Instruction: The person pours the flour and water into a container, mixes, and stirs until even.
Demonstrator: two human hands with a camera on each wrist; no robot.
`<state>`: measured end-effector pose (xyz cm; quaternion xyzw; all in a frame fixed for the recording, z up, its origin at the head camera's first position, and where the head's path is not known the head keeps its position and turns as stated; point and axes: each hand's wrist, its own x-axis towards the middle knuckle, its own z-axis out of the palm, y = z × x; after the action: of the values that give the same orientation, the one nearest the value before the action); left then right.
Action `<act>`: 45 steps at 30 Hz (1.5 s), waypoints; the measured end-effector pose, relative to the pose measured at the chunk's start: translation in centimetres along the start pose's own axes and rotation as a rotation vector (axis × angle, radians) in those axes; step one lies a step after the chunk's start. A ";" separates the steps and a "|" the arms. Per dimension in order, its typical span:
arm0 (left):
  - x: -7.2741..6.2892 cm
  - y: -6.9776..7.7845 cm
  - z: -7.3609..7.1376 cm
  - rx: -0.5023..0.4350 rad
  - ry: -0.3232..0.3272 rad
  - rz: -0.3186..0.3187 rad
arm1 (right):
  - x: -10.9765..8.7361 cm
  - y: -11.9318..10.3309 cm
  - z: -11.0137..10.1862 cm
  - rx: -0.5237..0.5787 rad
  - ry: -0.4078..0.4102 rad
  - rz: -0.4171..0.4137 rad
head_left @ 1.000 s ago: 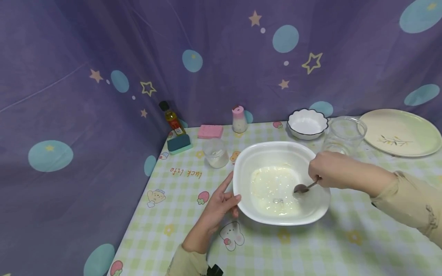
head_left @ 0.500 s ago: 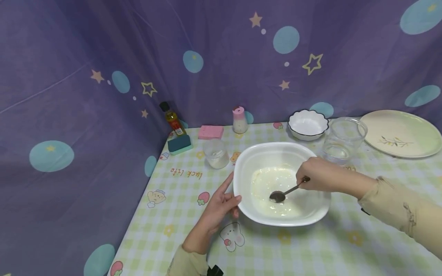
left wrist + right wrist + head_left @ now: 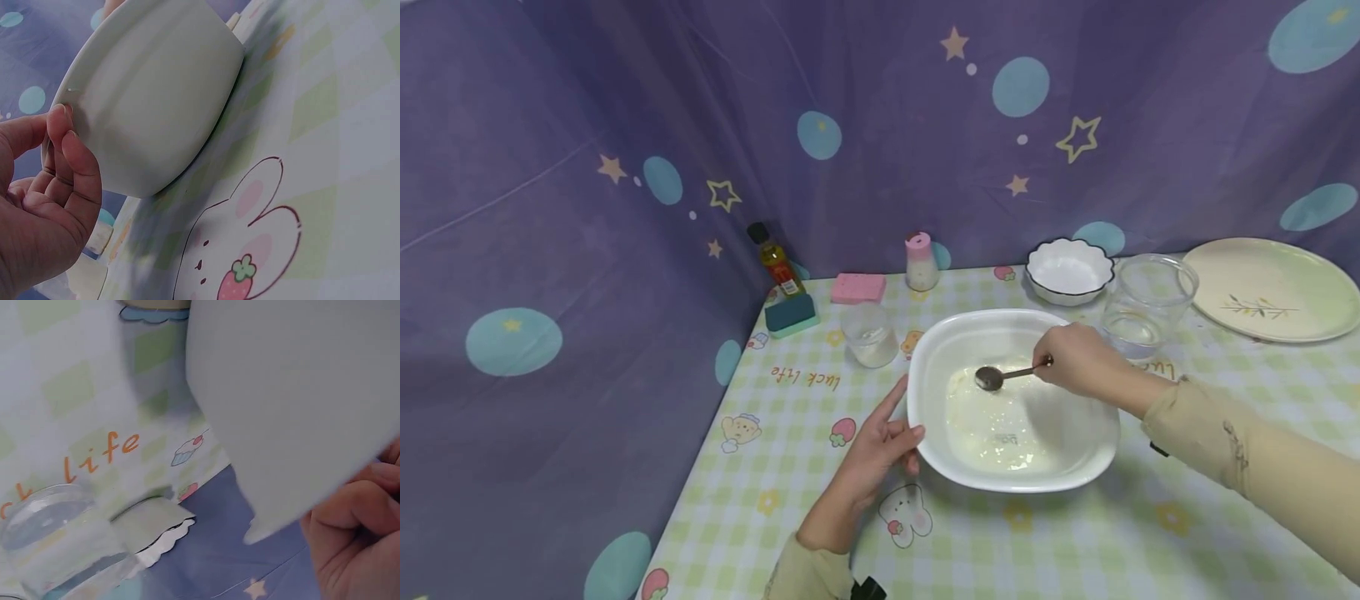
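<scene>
A white, rounded basin [image 3: 1015, 482] sits on the checked tablecloth, with a pale, glossy liquid [image 3: 992, 425] spread over its bottom. At its left rim, my left hand [image 3: 871, 450] pinches the edge between thumb and curled fingers, index finger stretched along the side. The left wrist view shows these fingertips under the rim. Over the basin's right side, my right hand [image 3: 1071, 358] grips a dark metal spoon [image 3: 989, 379] by the handle end. The spoon's bowl is above the liquid's far part. In the right wrist view the basin wall [image 3: 287, 394] hides the spoon.
Left of the basin stands a clear cup [image 3: 871, 337] with white contents. Behind are a sauce bottle [image 3: 777, 262], a dark green sponge [image 3: 790, 312], a pink sponge [image 3: 858, 287] and a pink-topped shaker [image 3: 920, 262]. Right are a scalloped bowl [image 3: 1067, 271], a clear tub [image 3: 1138, 321] and an oval plate [image 3: 1270, 283].
My right hand has swept the spoon from the basin's right side leftward through the liquid, then toward the far side. The left hand and basin have stayed in place.
</scene>
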<state>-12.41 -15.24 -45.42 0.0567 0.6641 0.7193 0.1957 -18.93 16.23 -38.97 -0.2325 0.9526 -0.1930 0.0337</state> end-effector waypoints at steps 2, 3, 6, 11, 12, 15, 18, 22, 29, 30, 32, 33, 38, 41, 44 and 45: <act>0.0 0.0 0.0 0.000 0.000 0.000 | -0.1 0.4 -0.5 0.022 -0.038 0.070; 0.0 0.0 0.0 0.001 0.000 0.000 | -0.2 0.5 -0.8 0.033 -0.056 0.101; 0.0 0.1 0.0 0.005 0.003 -0.002 | -0.4 1.0 -1.6 0.046 -0.092 0.157; -0.1 0.3 0.0 0.007 0.005 0.002 | -1.0 1.5 -2.9 -0.006 -0.106 0.140; -0.1 0.3 0.0 0.007 0.004 0.003 | -1.2 1.5 -3.2 -0.019 -0.111 0.130; -0.1 0.3 0.0 0.005 0.005 0.001 | -1.6 1.3 -3.9 -0.045 -0.150 0.109; 0.0 0.3 0.0 0.004 0.007 0.000 | -2.0 1.0 -4.6 -0.052 -0.210 0.093; 0.0 0.4 0.1 0.007 0.011 -0.003 | -2.4 0.6 -4.9 -0.010 -0.296 0.066; 0.0 0.3 0.0 0.013 0.009 -0.011 | -2.6 -0.5 -3.5 0.132 -0.374 0.012; 0.0 0.3 0.0 0.013 0.009 -0.012 | -2.5 -0.7 -3.0 0.145 -0.363 -0.007; -0.1 0.3 0.0 0.013 0.008 -0.009 | -2.4 -1.3 -2.2 0.155 -0.330 -0.039; -0.1 0.3 0.0 0.012 0.009 -0.008 | -2.2 -1.6 -1.8 0.158 -0.306 -0.058; -0.1 0.2 -0.1 0.004 0.004 -0.003 | -1.1 -2.5 -0.1 0.089 -0.135 -0.149; 0.0 0.1 -0.1 -0.003 0.000 -0.002 | -0.3 -2.5 0.5 0.024 -0.051 -0.161; 0.0 0.0 -0.1 -0.010 -0.004 -0.002 | 0.5 -2.3 0.7 -0.030 -0.010 -0.130; 0.0 0.0 -0.1 -0.011 -0.004 -0.002 | 0.7 -2.3 0.6 -0.045 0.001 -0.120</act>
<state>-12.41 -15.28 -45.47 0.0565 0.6599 0.7226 0.1980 -18.48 13.82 -38.67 -0.2898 0.9411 -0.1735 0.0166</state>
